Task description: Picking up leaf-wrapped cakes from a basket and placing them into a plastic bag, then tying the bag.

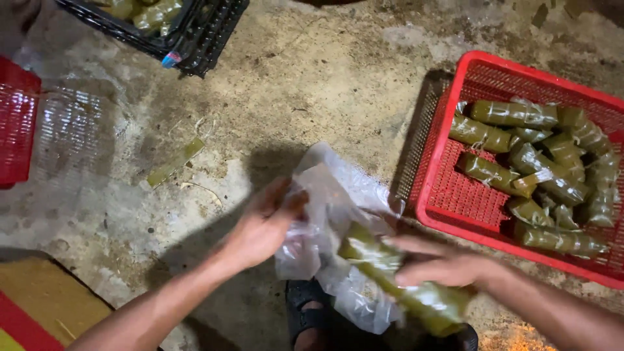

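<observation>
My left hand (pixel 263 224) grips the edge of a clear plastic bag (pixel 331 195) that lies crumpled over the concrete floor. My right hand (pixel 442 260) holds a long green leaf-wrapped roll (pixel 416 292), which lies partly inside the bag's opening. The roll points from the lower right up toward the bag's middle. Both hands are slightly blurred.
A red plastic crate (pixel 455 201) at the right holds several bagged green rolls (pixel 513 114). A black crate (pixel 201 39) with more rolls sits at the top left, and a red basket (pixel 16 123) at the left edge. A leaf strip (pixel 174 161) lies on the floor. A dark sandal (pixel 309 312) is below the bag.
</observation>
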